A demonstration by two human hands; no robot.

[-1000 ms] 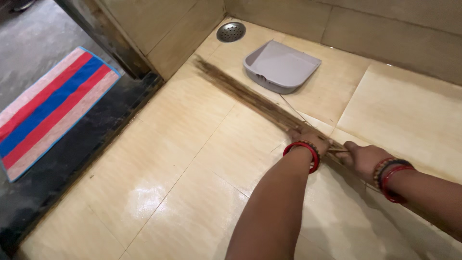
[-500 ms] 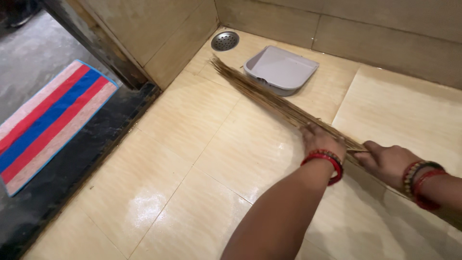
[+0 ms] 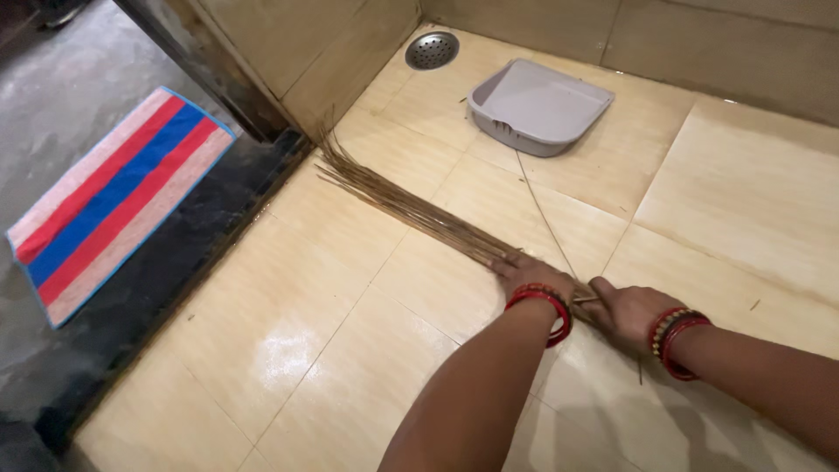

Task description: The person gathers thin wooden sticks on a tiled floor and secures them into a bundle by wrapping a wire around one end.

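Head view. I am crouching over a wet beige tiled floor [image 3: 350, 367], both arms reaching forward. My left hand [image 3: 523, 271] is lying flat, fingers pressed together, on top of the stick broom [image 3: 411, 210] near its bound end. My right hand [image 3: 627, 310] is closed in a fist around the broom's handle end, just behind the left; red bangles sit on both wrists.

Change over the last second: the broom's tips have been swinging left. A second ago they were lying near the round metal drain [image 3: 432, 50] in the corner; half a second ago they were close beside the grey dustpan [image 3: 540, 105]; now they are fanning out against the dark door threshold [image 3: 175, 262], well apart from the dustpan. My hands have barely shifted, so the broom is pivoting about my grip and the stroke is sweeping across the tiles away from the drain corner.

One loose bristle [image 3: 542, 214] is lying on the floor between the dustpan and my hands. Beyond the threshold, a red, blue and pink striped mat [image 3: 114, 192] is lying on the darker floor outside.
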